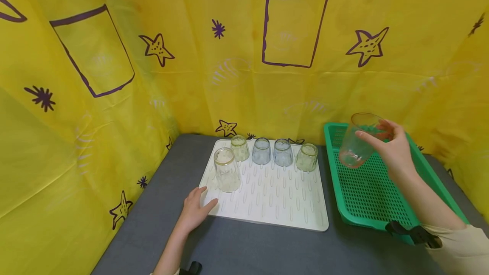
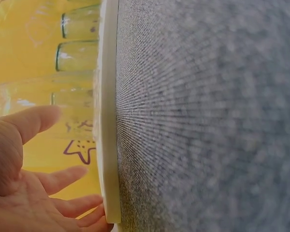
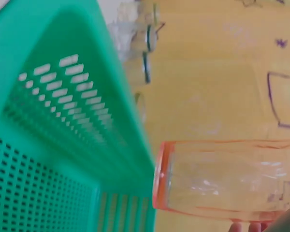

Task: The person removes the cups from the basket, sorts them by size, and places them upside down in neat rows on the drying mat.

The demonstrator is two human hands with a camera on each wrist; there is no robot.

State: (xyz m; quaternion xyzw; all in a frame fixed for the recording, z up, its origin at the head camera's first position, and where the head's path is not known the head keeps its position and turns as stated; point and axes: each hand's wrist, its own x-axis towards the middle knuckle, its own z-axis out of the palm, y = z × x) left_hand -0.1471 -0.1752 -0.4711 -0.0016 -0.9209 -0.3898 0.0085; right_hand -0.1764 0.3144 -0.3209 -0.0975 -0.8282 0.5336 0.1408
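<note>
A tall pinkish clear glass [image 1: 357,143] is in my right hand [image 1: 395,150], thumb on one side and fingers round the other, tilted above the green basket [image 1: 338,190]. In the right wrist view the glass [image 3: 222,181] shows its orange-tinted end beside the basket's rim. My left hand [image 1: 196,208] is at the front left corner of the white ribbed drying mat [image 1: 275,200], fingers spread and holding nothing. Just beyond it stands a tall clear glass [image 1: 227,171]. In the left wrist view the fingertips of the left hand [image 2: 43,179] reach the edge of the mat [image 2: 108,145].
Along the mat's back stand short tumblers: a yellowish one [image 1: 240,148], two bluish ones [image 1: 261,152] [image 1: 282,153] and a greenish one [image 1: 307,157]. A yellow patterned cloth [image 1: 237,92] hangs behind and at the sides. Dark grey cloth [image 1: 153,224] covers the table.
</note>
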